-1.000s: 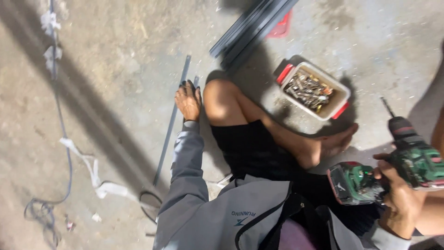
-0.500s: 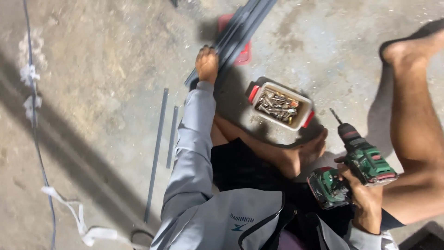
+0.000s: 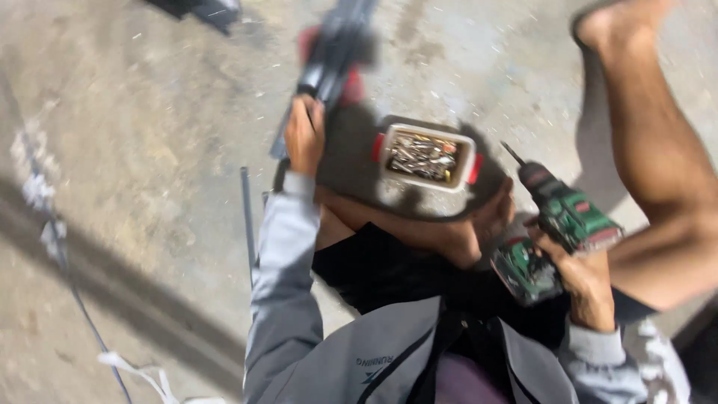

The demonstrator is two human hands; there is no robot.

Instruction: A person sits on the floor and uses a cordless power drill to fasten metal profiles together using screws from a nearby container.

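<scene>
Head view: left hand at eleven o'clock, fingers wrapped around blurred grey metal strips lying on the concrete floor; right hand at four o'clock, clenched on a green cordless drill (bit aimed up-left); screw-filled tray between them
</scene>
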